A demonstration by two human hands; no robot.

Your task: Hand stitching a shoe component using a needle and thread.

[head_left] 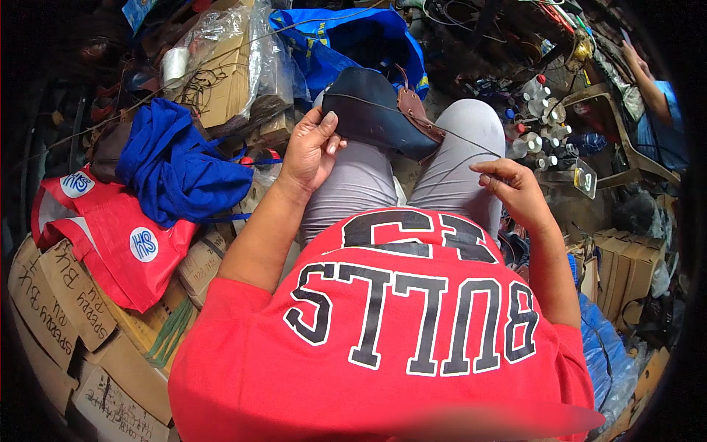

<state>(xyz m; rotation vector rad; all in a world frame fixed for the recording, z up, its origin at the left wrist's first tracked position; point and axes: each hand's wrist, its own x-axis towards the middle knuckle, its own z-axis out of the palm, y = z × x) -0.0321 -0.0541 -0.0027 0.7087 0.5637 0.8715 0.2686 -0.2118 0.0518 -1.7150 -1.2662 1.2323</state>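
A dark leather shoe upper (364, 110) with a brown leather section (414, 107) rests across my thighs. My left hand (315, 144) is closed on its left edge, with the thumb on top. A thin dark thread (471, 142) crosses the upper and runs right, toward the fingertips of my right hand (508, 184). Those fingers are pinched together above my right thigh, apart from the upper. The thread's end at the fingers is too fine to make out clearly.
A blue bag (302, 33) stands open beyond my knees. Blue cloth (180, 162), a red bag (110, 236) and cardboard (121, 368) crowd the left. Several bottles (541, 144) stand right, near a frame (626, 136). Another person's arm (652, 92) shows far right.
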